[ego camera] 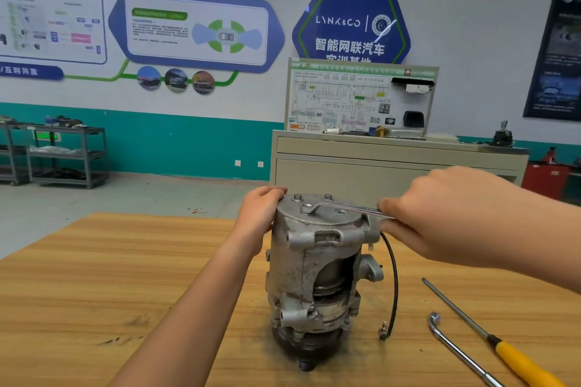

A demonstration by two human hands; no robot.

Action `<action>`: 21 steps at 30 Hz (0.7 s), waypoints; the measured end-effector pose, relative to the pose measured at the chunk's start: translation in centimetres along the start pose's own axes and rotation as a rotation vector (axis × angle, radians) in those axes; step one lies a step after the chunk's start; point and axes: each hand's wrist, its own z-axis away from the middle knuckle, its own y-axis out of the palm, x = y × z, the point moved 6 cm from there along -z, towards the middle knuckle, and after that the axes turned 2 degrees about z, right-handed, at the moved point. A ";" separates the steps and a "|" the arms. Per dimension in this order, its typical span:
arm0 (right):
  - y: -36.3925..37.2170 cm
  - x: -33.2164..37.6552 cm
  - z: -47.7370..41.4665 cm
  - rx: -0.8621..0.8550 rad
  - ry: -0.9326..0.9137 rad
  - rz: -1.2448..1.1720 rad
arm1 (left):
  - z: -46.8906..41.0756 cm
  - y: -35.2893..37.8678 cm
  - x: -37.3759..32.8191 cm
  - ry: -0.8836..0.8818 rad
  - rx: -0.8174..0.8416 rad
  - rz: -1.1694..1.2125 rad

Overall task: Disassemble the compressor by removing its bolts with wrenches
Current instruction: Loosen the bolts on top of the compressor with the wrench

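While the compressor (317, 270) stands on end near the middle of the wooden table (94, 276), I judge the job to be at an early stage: its top cover is on, and I count three bolts in it, all seated. One bolt (306, 208) sits inside the ring end of the wrench (342, 207), and two more (297, 197) (328, 197) stand just behind it near the far rim. A round opening shows on the cover to the right of the ring; I cannot tell whether it is a port or a hole a bolt has left. So every bolt I can see is left to remove, and the cover after them. I have the left hand (262, 207) curled over the cover's left rim, gripping the body to steady it. The right hand (440, 214) closes its fingers round the far end of the wrench handle, out past the cover's right edge, so the bolt lies between my two grips. A black cable (393, 276) hangs down the right side to the table. Further right lie a bent socket wrench (452, 345) and a yellow-handled screwdriver (490, 336), both untouched.
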 end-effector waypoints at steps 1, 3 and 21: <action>0.1 0.1 0.1 -0.010 -0.011 0.007 | 0.0 -0.2 0.2 0.000 -0.022 0.037; 0.3 0.3 0.4 -0.077 -0.030 0.011 | 0.0 -0.4 0.5 -0.008 -0.054 0.084; 0.8 -1.5 1.9 -0.724 0.223 -0.426 | -0.5 0.4 1.4 -0.116 0.017 0.181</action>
